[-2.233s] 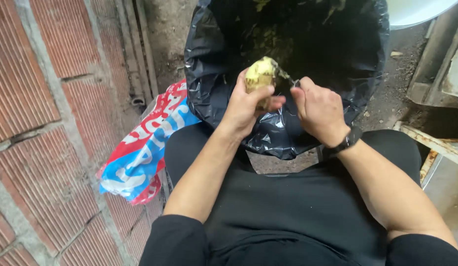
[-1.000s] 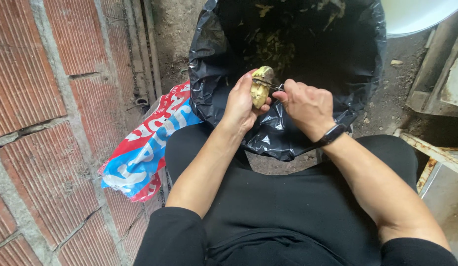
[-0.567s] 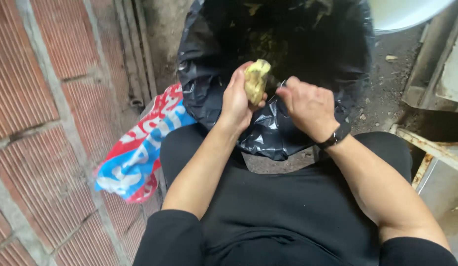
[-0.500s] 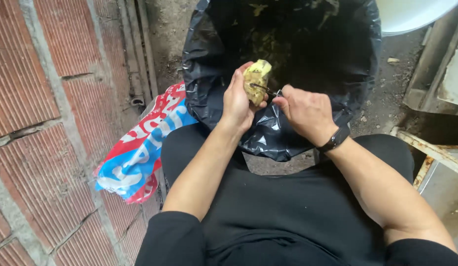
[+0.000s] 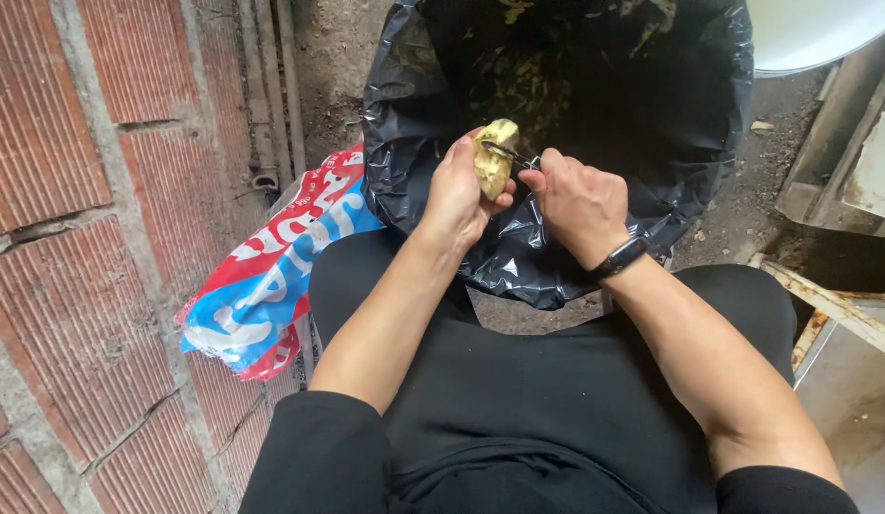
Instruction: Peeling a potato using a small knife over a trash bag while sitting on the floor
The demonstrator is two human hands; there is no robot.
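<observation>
One potato (image 5: 494, 160), yellow and mostly peeled, clamped in left grip (image 5: 459, 190); right grip (image 5: 578, 198) pinches one peeler (image 5: 507, 152); one black bag (image 5: 576, 86) beyond both.

Potato (image 5: 494, 158) now more upright in the left hand (image 5: 459, 193), peeler blade (image 5: 504, 150) up near its top.

Peeling tool (image 5: 507, 152): only a thin dark sliver shows against the potato (image 5: 493, 167); its handle is hidden inside the right hand (image 5: 578, 202), and the blade type is too small to tell.
Potato: near side covered by the left hand (image 5: 454, 195).
Black bin bag (image 5: 414, 143): far rim cut off by the top edge; the scraps inside are dark and indistinct.
White round object (image 5: 814, 33): cut by the top right corner; kind unclear.
Striped sack (image 5: 271, 271): contents hidden.
</observation>
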